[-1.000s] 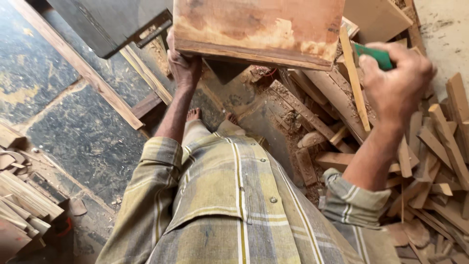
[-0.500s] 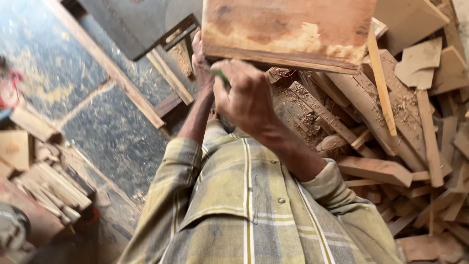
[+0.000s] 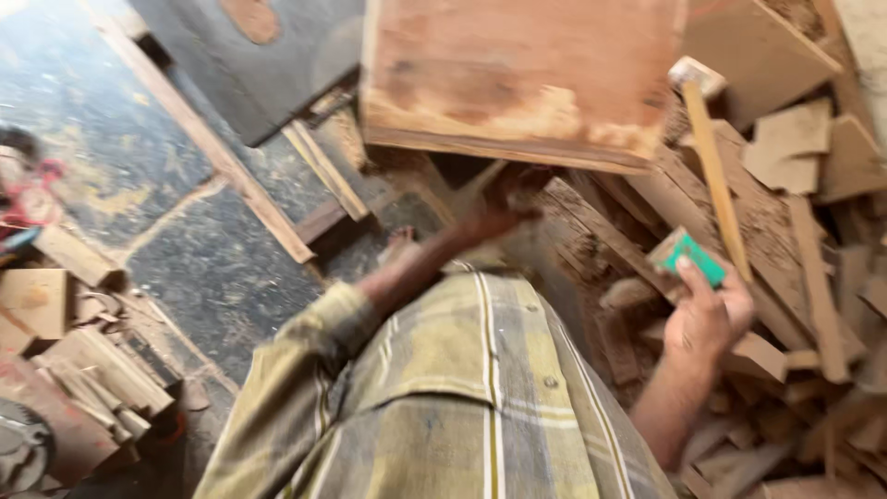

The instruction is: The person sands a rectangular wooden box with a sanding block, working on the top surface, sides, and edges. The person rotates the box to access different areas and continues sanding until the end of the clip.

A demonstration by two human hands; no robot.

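Note:
A large reddish-brown wooden board (image 3: 517, 74) fills the top middle of the view. My left hand (image 3: 504, 211) is a blur just below the board's near edge; whether it holds anything cannot be made out. My right hand (image 3: 707, 319) is low at the right, over the scrap pile, with its fingers closed on a small green-faced block (image 3: 691, 256). My checked yellow-grey shirt (image 3: 443, 397) covers the lower middle.
A heap of wood offcuts (image 3: 804, 277) and a long thin stick (image 3: 716, 176) lie at the right. A long timber strip (image 3: 212, 157) crosses the dark stone floor at the left. Stacked wood pieces (image 3: 83, 370) sit at the lower left.
My right hand has swung from the board's near edge down and to the right with the green block. My left hand has come off the board's left corner and moved right, below the edge.

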